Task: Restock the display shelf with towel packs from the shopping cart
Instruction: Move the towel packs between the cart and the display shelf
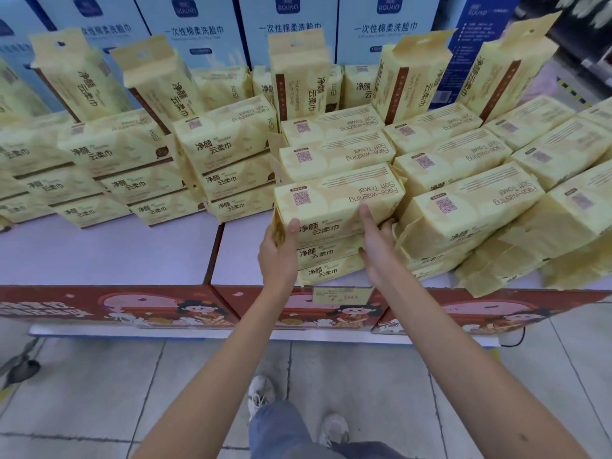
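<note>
At frame centre, your left hand (277, 250) and right hand (377, 248) grip the ends of the top towel pack (334, 202) on the display shelf (109, 250).

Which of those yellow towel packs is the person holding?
The top yellow plastic-wrapped towel pack of the front stack above the price tag: left hand grips its left end, right hand its right end.

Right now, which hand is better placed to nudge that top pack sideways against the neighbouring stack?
Left, probably. The left hand holds the free left end of the top pack, so it can push; the right hand has fingers tucked between pack and neighbouring stack.
</note>
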Action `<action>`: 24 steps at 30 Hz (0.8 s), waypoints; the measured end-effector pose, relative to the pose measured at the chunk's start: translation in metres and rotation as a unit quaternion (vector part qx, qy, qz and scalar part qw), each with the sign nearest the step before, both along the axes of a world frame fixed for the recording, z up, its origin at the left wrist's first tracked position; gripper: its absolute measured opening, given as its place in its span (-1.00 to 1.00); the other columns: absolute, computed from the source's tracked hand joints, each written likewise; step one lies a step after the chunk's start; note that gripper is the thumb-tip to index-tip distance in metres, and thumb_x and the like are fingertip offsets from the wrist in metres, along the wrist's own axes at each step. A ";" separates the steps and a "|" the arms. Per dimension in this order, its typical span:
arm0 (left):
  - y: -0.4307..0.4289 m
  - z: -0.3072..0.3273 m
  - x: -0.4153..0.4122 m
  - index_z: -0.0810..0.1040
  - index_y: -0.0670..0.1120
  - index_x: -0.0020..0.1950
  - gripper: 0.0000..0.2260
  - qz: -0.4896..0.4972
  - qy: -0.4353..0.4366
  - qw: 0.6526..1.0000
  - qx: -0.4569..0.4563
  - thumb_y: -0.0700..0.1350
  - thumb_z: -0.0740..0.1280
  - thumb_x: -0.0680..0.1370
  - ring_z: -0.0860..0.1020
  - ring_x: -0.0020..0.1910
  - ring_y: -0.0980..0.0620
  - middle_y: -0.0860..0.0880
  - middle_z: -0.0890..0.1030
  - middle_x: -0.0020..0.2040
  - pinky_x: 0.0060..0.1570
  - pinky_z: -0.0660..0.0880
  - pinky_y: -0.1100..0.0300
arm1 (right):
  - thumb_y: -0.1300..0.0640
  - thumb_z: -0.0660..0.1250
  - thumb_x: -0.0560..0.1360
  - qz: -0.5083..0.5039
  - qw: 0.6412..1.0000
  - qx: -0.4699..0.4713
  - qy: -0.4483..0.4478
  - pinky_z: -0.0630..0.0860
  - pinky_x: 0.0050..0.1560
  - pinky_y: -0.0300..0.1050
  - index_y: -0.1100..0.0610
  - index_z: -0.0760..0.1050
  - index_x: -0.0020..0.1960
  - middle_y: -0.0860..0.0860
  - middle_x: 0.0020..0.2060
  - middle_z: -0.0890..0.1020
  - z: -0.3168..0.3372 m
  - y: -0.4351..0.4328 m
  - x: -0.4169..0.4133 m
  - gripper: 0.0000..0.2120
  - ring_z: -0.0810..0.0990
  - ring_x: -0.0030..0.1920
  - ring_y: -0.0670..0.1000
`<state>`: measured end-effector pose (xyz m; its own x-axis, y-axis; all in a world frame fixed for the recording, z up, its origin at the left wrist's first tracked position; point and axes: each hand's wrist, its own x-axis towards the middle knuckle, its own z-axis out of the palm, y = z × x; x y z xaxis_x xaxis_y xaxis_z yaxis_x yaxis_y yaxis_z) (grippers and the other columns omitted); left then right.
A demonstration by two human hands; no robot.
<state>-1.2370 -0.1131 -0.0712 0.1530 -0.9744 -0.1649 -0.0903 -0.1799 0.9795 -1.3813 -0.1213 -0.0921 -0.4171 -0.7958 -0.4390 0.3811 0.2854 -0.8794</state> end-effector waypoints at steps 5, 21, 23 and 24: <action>0.004 -0.001 0.010 0.32 0.05 0.44 -0.42 -0.011 -0.019 1.000 -0.001 0.28 0.19 0.49 0.43 0.31 0.03 0.06 0.48 0.31 0.26 0.39 0.06 | -0.14 0.27 0.52 0.021 0.999 0.007 0.035 0.20 0.45 0.09 0.00 0.12 0.52 -0.06 0.45 0.29 -0.006 0.018 0.003 -0.34 0.25 0.45 0.04; 0.153 -0.092 0.132 0.38 -0.14 0.42 -0.49 -0.142 -0.175 0.944 0.240 0.05 0.33 0.53 0.49 0.21 -0.04 -0.11 0.52 0.25 0.17 0.35 0.27 | 0.13 0.27 0.56 0.450 0.825 0.152 0.308 0.31 0.26 -0.13 0.17 0.27 0.43 0.10 0.37 0.41 -0.090 0.150 0.091 -0.53 0.42 0.32 0.09; 0.178 -0.099 0.150 0.40 -0.10 0.40 -0.56 -0.105 -0.147 0.945 0.274 -0.02 0.34 0.55 0.48 0.26 -0.02 -0.05 0.49 0.32 0.23 0.36 0.21 | 0.13 0.26 0.56 0.497 0.795 0.167 0.306 0.32 0.26 -0.15 0.16 0.26 0.43 0.11 0.37 0.41 -0.098 0.163 0.108 -0.53 0.43 0.31 0.09; 0.189 -0.101 0.158 0.42 -0.07 0.39 -0.57 -0.080 -0.132 0.945 0.287 -0.01 0.35 0.54 0.48 0.26 -0.01 -0.01 0.50 0.30 0.23 0.38 0.20 | 0.14 0.26 0.56 0.521 0.778 0.170 0.308 0.32 0.26 -0.15 0.15 0.26 0.44 0.11 0.38 0.41 -0.100 0.165 0.117 -0.53 0.42 0.32 0.09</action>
